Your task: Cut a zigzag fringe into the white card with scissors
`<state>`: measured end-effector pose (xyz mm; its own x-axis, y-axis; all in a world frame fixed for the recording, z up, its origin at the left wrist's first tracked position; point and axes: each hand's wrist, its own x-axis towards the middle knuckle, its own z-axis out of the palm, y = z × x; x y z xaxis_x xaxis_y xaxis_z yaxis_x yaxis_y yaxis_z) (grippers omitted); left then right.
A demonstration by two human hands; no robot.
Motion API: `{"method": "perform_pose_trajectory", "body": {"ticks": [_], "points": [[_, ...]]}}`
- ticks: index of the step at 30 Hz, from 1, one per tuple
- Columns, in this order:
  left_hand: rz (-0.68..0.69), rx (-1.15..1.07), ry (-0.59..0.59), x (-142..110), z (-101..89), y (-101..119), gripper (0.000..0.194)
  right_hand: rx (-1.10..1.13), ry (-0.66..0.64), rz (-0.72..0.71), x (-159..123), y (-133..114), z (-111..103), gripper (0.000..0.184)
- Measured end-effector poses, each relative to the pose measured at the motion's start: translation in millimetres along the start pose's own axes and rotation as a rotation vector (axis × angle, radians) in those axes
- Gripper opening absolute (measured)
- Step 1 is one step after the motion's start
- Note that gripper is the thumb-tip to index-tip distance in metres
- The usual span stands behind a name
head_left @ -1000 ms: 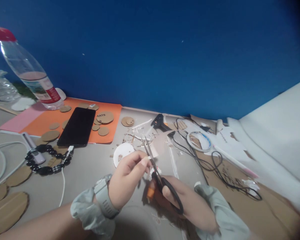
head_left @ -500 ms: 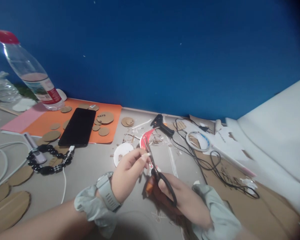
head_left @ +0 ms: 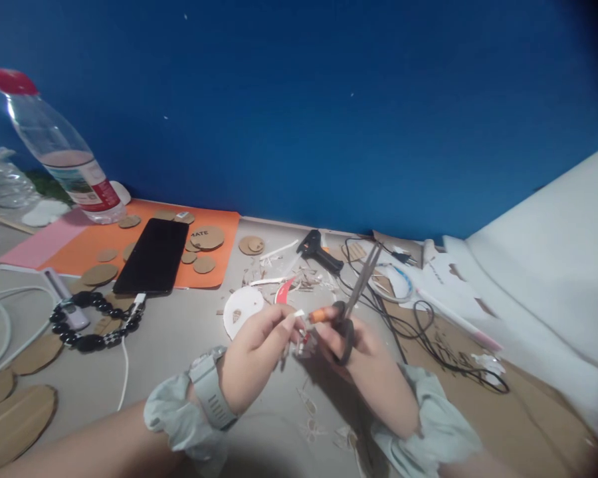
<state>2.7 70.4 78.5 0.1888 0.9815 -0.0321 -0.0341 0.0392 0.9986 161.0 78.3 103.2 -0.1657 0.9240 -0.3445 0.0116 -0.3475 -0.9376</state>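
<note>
My left hand (head_left: 259,348) pinches a small white strip (head_left: 299,313) between thumb and fingertips. In my right hand (head_left: 363,352) are black-handled scissors (head_left: 361,282), blades pointing up and away to the far right. The same hand also holds a short orange item (head_left: 321,315), its tip close to the white strip; its exact kind is unclear. Just beyond the fingers lies a curved red and white paper piece (head_left: 284,292). A white disc (head_left: 242,311) rests left of it, partly behind my left hand. Something red and white beneath the fingertips is mostly hidden.
A black glue gun (head_left: 321,252) lies among scraps near the blue wall. Black cable (head_left: 428,332) runs over cardboard at right. To the left are a phone (head_left: 152,257), bead bracelet (head_left: 92,342), water bottle (head_left: 74,166) and several cardboard discs (head_left: 206,238) on an orange sheet (head_left: 219,265).
The scissors have swung away from the left fingertips, their blades now up to the right. The orange item has risen to the white strip. My left hand has barely moved.
</note>
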Motion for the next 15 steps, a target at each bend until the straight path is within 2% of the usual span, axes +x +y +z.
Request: {"method": "perform_pose_trajectory", "body": {"ticks": [3,6,9,11,15], "points": [[0.081,0.125,-0.052,-2.4,0.9,1.6,0.024,0.009,0.037,-0.009,-0.2,-3.6,-0.6,0.034],[0.160,0.249,-0.106,-3.8,1.4,3.6,0.024,-0.051,0.011,-0.027,-1.4,-6.1,-1.8,0.031],[0.177,0.295,-0.144,-4.2,1.5,4.4,0.025,-0.087,-0.019,-0.038,-1.6,-5.0,-4.2,0.027],[0.174,0.280,-0.141,-4.3,1.2,3.8,0.025,-0.094,-0.022,-0.054,-0.8,-3.0,-6.1,0.025],[0.145,0.214,-0.070,-4.5,0.5,0.8,0.023,-0.176,0.063,-0.111,2.1,0.2,-9.8,0.021]]}}
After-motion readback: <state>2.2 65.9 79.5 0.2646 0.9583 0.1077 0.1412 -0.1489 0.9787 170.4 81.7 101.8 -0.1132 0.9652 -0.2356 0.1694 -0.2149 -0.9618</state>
